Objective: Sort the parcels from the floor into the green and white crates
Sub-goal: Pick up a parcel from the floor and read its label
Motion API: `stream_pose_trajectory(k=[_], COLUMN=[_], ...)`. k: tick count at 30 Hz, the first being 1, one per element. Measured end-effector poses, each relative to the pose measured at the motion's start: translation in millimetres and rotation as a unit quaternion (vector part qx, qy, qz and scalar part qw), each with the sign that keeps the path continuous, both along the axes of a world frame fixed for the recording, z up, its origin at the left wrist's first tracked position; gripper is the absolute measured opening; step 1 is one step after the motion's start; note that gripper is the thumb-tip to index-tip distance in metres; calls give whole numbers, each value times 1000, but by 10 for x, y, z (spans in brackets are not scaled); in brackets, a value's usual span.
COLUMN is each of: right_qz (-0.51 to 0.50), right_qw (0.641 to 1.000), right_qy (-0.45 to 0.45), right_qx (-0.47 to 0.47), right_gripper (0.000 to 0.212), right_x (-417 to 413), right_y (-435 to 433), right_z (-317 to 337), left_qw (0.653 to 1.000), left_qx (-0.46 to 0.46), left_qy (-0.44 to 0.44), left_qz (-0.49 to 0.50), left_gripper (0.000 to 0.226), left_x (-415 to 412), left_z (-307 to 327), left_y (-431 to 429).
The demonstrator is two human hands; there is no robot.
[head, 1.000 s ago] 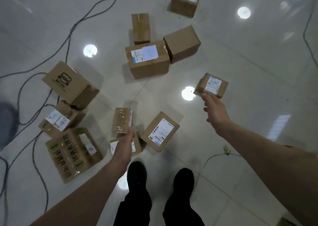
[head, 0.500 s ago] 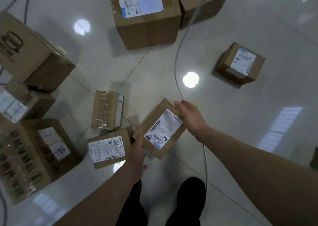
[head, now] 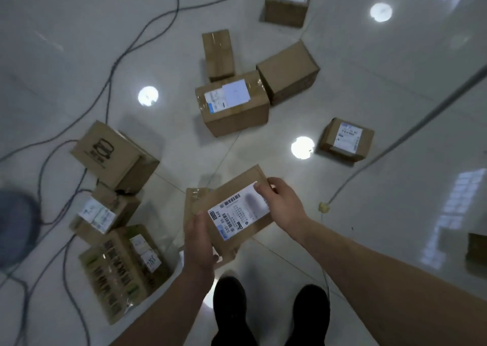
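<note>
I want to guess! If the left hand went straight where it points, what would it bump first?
The left hand grips the labelled parcel; beyond, probably the big labelled box, depth unclear.

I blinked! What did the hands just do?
The right hand let go of the small box, which now sits on the floor. Then it and the left hand took hold of the flat parcel and lifted it. The other boxes stayed put.

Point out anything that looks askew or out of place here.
The logo-printed box looks tilted, leaning on the labelled parcel beside it. Loose cables snake across the floor around them. The held parcel looks intact.
</note>
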State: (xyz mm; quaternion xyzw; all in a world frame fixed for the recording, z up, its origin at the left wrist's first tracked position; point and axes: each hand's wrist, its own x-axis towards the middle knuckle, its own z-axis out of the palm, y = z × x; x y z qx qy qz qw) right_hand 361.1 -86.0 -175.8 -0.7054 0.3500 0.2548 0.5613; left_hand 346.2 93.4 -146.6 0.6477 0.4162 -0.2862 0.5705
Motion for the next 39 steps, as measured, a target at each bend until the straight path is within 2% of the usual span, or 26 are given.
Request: stream_pose_trajectory(k=[7, 11, 12, 14, 16, 18, 22, 25, 31, 35, 37, 39], right_qz=[-118, -214, -246, -312, -383, -434, -490, -523, -605, -660, -680, -697], right_qw=[989, 968, 959, 936, 905, 878, 838, 805, 722, 666, 643, 614], right_qy=[-71, -85, -93, -109, -126, -147, -181, -203, -217, -222, -225, -234], right_qx=[-59, -96, -104, -122, -133, -138, -158, -195, -254, -265, -271, -287], right_gripper=[62, 86, 87, 72, 58, 54, 70, 66, 74, 96, 91, 78], right_x=[317, 281, 247, 139, 3, -177, -684, -1215, -2472, -3403, -3904, -4392], right_y=[-147, -451, -544, -717, -929, -1148, -1607, -1938, -2349, -2537, -2538, -2518], right_z=[1652, 2691, 2931, 3440, 3914, 4366, 5230, 5769, 6683, 7063, 7256, 7443], left_qw=[993, 978, 973, 959, 937, 916, 863, 826, 736, 679, 652, 623], left_qx=[4, -32, -44, -68, -96, -126, -177, -209, -292, -327, -337, -348], left_qy=[-104, -158, -165, -183, -202, -217, -258, -272, -280, -275, -273, -269], left_qz=[-46, -129, -154, -206, -267, -313, -396, -448, -542, -596, -622, -647], left_gripper=[44, 52, 51, 54, 57, 57, 64, 64, 62, 56, 55, 56], left_x=[595, 860, 909, 962, 959, 890, 650, 340, -558, -1325, -1743, -2191], left_z=[1621, 2579, 2813, 3284, 3712, 4118, 4838, 5333, 6174, 6618, 6781, 6924], left_y=[-244, -574, -670, -874, -1124, -1383, -1897, -2310, -3083, -3497, -3673, -3826])
